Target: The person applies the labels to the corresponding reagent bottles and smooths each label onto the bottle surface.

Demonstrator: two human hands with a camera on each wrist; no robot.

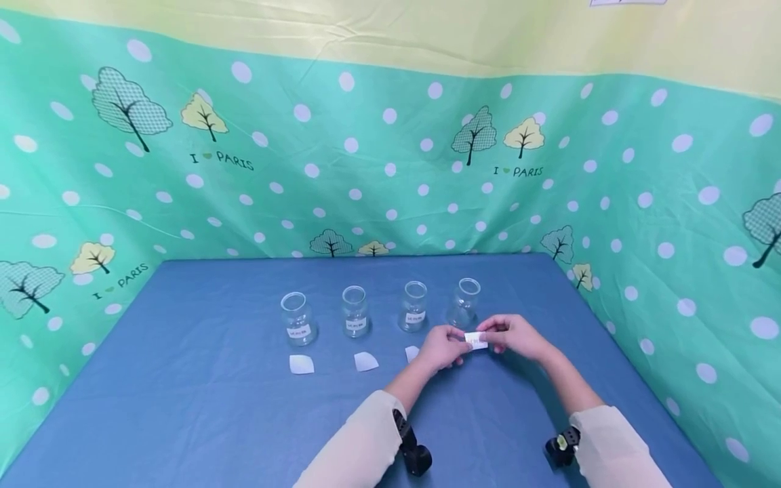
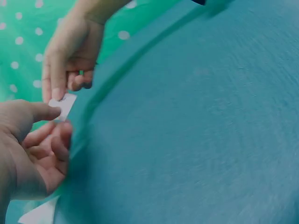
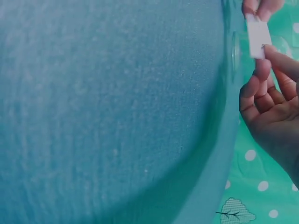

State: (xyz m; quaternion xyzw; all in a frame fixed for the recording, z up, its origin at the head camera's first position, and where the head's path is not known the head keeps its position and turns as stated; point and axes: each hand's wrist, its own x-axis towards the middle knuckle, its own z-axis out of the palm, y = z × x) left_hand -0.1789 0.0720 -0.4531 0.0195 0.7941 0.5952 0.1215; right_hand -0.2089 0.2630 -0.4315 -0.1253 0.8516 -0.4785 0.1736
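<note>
Between both hands is a small white label (image 1: 475,340) with faint print on it. My left hand (image 1: 445,348) pinches its left end between thumb and finger. The opposite end is pinched by my right hand (image 1: 514,337); in the right wrist view the label (image 3: 258,38) spans the gap between the two hands. Just behind them stands a clear glass jar (image 1: 464,305), and no label shows on its visible side. Three more jars stand in a row to its left, among them a labelled jar (image 1: 413,308) nearest the left hand.
The other labelled jars, a middle jar (image 1: 355,313) and a left jar (image 1: 297,320), stand further left. White paper pieces lie in front: a left piece (image 1: 302,364), a middle piece (image 1: 366,361), and one (image 1: 411,353) partly hidden by the left hand. A dotted curtain (image 1: 390,169) hangs behind the blue table (image 1: 213,420).
</note>
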